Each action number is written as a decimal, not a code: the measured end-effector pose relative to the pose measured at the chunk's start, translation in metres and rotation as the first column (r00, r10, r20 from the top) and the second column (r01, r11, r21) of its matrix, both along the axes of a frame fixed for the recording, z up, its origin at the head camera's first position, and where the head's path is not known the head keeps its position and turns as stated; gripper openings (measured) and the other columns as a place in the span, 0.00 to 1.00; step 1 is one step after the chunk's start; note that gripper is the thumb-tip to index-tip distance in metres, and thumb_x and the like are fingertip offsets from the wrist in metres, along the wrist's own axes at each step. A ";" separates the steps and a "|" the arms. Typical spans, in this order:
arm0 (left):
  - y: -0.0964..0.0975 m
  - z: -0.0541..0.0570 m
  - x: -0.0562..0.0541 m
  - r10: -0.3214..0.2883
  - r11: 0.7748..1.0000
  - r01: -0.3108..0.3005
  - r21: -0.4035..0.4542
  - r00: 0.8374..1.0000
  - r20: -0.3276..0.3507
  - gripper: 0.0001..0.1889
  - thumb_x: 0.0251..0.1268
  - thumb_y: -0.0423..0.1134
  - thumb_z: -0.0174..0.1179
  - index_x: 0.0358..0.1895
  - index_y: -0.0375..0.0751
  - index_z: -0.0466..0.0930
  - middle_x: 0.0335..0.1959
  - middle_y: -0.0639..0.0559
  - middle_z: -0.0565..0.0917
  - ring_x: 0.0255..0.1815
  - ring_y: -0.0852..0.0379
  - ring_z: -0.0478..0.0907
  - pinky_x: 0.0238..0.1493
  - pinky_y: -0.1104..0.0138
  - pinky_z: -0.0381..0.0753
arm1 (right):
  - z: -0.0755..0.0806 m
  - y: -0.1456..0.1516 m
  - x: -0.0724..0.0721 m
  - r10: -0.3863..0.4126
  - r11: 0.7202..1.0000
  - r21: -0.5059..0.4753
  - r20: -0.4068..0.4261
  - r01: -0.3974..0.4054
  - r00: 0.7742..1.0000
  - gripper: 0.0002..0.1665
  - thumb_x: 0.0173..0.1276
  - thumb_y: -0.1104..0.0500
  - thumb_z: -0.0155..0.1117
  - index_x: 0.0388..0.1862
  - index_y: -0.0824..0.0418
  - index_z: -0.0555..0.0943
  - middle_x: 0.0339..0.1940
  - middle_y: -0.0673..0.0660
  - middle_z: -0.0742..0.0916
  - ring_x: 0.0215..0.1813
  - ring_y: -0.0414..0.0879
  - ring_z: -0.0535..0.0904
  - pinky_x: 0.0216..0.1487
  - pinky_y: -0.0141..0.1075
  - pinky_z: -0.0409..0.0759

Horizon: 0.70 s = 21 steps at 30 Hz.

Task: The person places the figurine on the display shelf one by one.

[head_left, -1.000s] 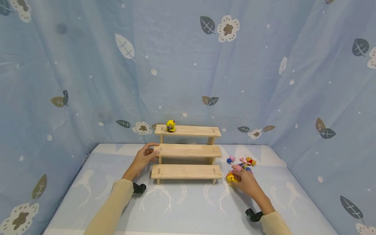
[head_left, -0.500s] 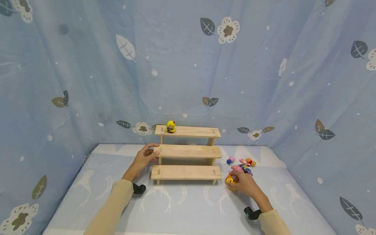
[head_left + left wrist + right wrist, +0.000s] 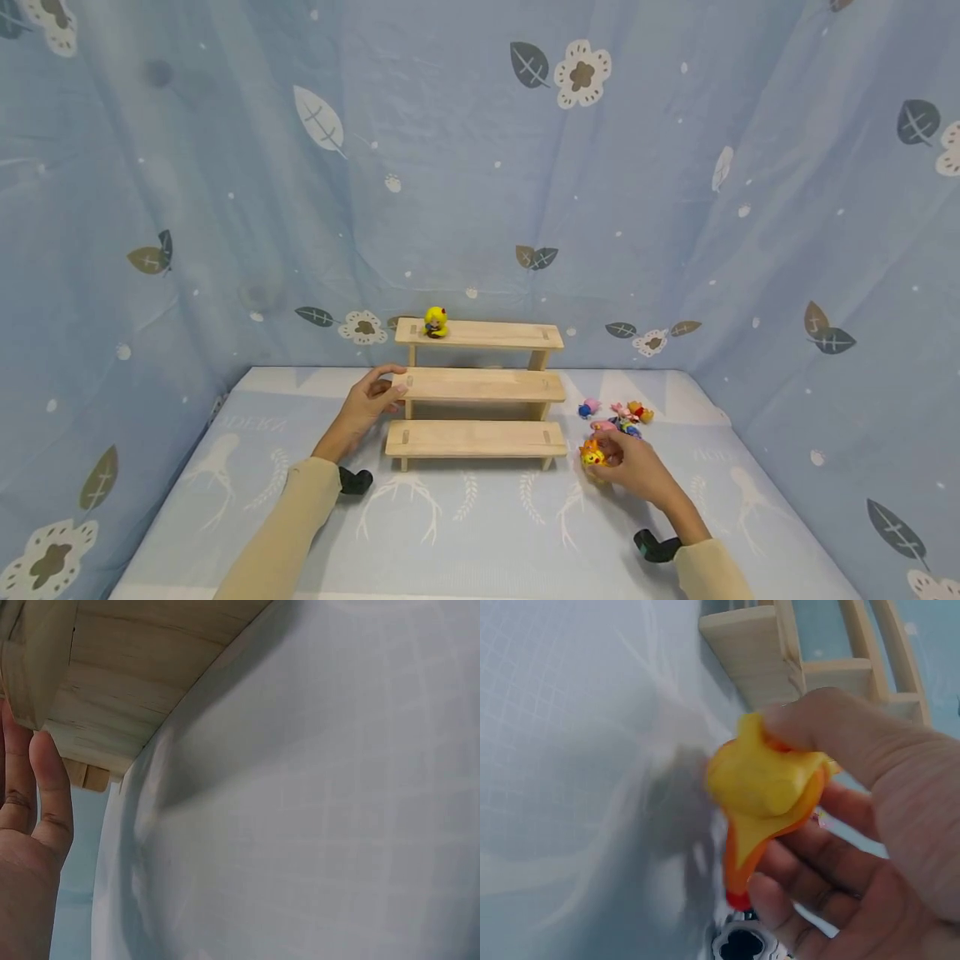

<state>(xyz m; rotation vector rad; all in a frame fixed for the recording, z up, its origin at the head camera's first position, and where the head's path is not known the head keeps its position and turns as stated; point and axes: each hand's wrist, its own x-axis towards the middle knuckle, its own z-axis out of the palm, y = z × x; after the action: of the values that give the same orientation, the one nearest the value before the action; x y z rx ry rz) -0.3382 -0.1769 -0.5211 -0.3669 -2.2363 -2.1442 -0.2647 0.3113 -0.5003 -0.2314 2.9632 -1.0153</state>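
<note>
My right hand (image 3: 636, 468) pinches a small yellow and orange toy figure (image 3: 592, 454) just above the tabletop, right of the wooden three-step display stand (image 3: 480, 439). In the right wrist view the thumb presses the yellow figure (image 3: 761, 784) from above, fingers beneath; its red tip points down. With thumb and fingers, my left hand (image 3: 367, 407) grips the left end of the stand's middle shelf (image 3: 483, 385). Fingertips meet the wood (image 3: 34, 690) in the left wrist view, where the thumb is hidden. A yellow-haired figurine (image 3: 436, 322) sits at the left of the top shelf.
Several small figures lie right of the stand, among them a pink and blue one (image 3: 588, 408) and a yellow and red one (image 3: 639, 412). A patterned cloth (image 3: 480, 525) covers the table. Blue curtains (image 3: 480, 167) hang behind and at both sides.
The yellow and orange figure has turned in my right hand, so its front shows more to the head camera. That hand has shifted slightly right. My left hand stays in place on the stand.
</note>
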 end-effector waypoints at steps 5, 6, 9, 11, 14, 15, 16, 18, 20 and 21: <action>0.000 0.001 0.001 -0.003 1.000 0.003 0.000 1.000 -0.005 0.27 0.72 0.49 0.67 0.69 0.49 0.73 0.46 0.41 0.82 0.48 0.39 0.84 0.54 0.39 0.80 | 0.003 0.005 0.001 -0.020 0.999 -0.048 -0.082 0.016 0.996 0.35 0.60 0.56 0.82 0.66 0.55 0.80 0.44 0.53 0.86 0.39 0.45 0.78 0.38 0.33 0.80; 0.000 0.001 0.001 -0.002 1.000 0.002 0.001 1.000 -0.005 0.26 0.72 0.49 0.67 0.69 0.49 0.73 0.46 0.41 0.82 0.48 0.38 0.84 0.54 0.38 0.79 | 0.004 0.006 0.001 -0.023 0.998 -0.061 -0.107 0.017 0.994 0.36 0.60 0.57 0.82 0.67 0.54 0.79 0.44 0.54 0.86 0.40 0.46 0.78 0.39 0.33 0.81; 0.000 0.001 0.000 0.005 1.000 -0.005 0.002 1.000 -0.002 0.26 0.72 0.49 0.67 0.69 0.49 0.73 0.46 0.41 0.82 0.49 0.36 0.83 0.55 0.38 0.79 | 0.005 0.008 0.001 -0.034 0.996 -0.091 -0.182 0.017 0.983 0.37 0.61 0.58 0.81 0.68 0.54 0.78 0.45 0.56 0.86 0.42 0.46 0.80 0.42 0.34 0.83; 0.000 0.001 0.000 0.003 1.000 -0.003 0.003 1.000 0.001 0.26 0.72 0.49 0.67 0.69 0.48 0.73 0.46 0.42 0.82 0.50 0.34 0.82 0.55 0.38 0.78 | 0.005 0.009 0.001 -0.046 0.993 -0.118 -0.216 0.021 0.975 0.37 0.60 0.59 0.82 0.68 0.53 0.78 0.45 0.57 0.87 0.42 0.47 0.82 0.43 0.34 0.84; 0.000 0.001 -0.001 -0.009 1.000 0.009 0.006 1.000 0.006 0.27 0.74 0.48 0.66 0.71 0.48 0.72 0.47 0.42 0.82 0.52 0.31 0.81 0.56 0.37 0.77 | 0.007 0.010 0.003 -0.062 0.988 -0.151 -0.240 0.026 0.969 0.36 0.61 0.58 0.81 0.67 0.52 0.78 0.45 0.58 0.87 0.42 0.47 0.83 0.44 0.35 0.85; 0.000 0.000 -0.001 -0.014 1.000 0.014 0.006 1.000 0.007 0.27 0.74 0.47 0.65 0.71 0.47 0.71 0.47 0.42 0.82 0.53 0.30 0.81 0.57 0.36 0.77 | 0.007 0.011 0.003 -0.067 0.986 -0.163 -0.245 0.027 0.967 0.35 0.61 0.58 0.81 0.67 0.52 0.78 0.45 0.58 0.87 0.42 0.47 0.83 0.44 0.35 0.85; 0.000 0.000 -0.001 -0.018 1.000 0.017 0.009 1.000 0.009 0.27 0.74 0.47 0.65 0.72 0.47 0.71 0.48 0.42 0.82 0.53 0.30 0.80 0.57 0.36 0.76 | 0.008 0.011 0.003 -0.068 0.984 -0.176 -0.251 0.023 0.966 0.36 0.61 0.58 0.81 0.67 0.52 0.78 0.45 0.57 0.87 0.42 0.47 0.83 0.44 0.37 0.85; 0.000 0.000 -0.001 -0.020 1.000 0.020 0.009 1.000 0.008 0.27 0.75 0.46 0.64 0.73 0.47 0.70 0.48 0.42 0.82 0.53 0.31 0.81 0.57 0.35 0.75 | 0.009 0.011 0.004 -0.074 0.979 -0.201 -0.266 0.020 0.961 0.35 0.61 0.58 0.81 0.66 0.50 0.78 0.45 0.57 0.87 0.42 0.47 0.84 0.44 0.39 0.86; 0.000 0.000 -0.001 -0.019 1.000 0.019 0.004 1.000 0.004 0.27 0.75 0.46 0.64 0.73 0.47 0.70 0.48 0.42 0.82 0.51 0.35 0.82 0.57 0.35 0.76 | 0.010 0.011 0.004 -0.081 0.973 -0.231 -0.281 0.014 0.956 0.35 0.61 0.58 0.81 0.66 0.50 0.77 0.46 0.56 0.87 0.42 0.46 0.84 0.45 0.41 0.86; 0.000 0.000 0.000 -0.016 1.000 0.016 0.000 1.000 0.003 0.27 0.75 0.46 0.64 0.73 0.47 0.70 0.48 0.43 0.82 0.50 0.37 0.83 0.57 0.36 0.77 | 0.011 0.012 0.004 -0.085 0.969 -0.247 -0.289 0.011 0.954 0.35 0.61 0.58 0.81 0.66 0.49 0.77 0.46 0.56 0.87 0.42 0.46 0.84 0.45 0.40 0.86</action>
<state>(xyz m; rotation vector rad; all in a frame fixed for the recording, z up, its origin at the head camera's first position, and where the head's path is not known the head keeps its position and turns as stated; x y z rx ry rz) -0.3387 -0.1769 -0.5212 -0.3824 -2.2425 -2.1541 -0.2607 0.3228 -0.4895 -0.3426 3.1107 -1.4751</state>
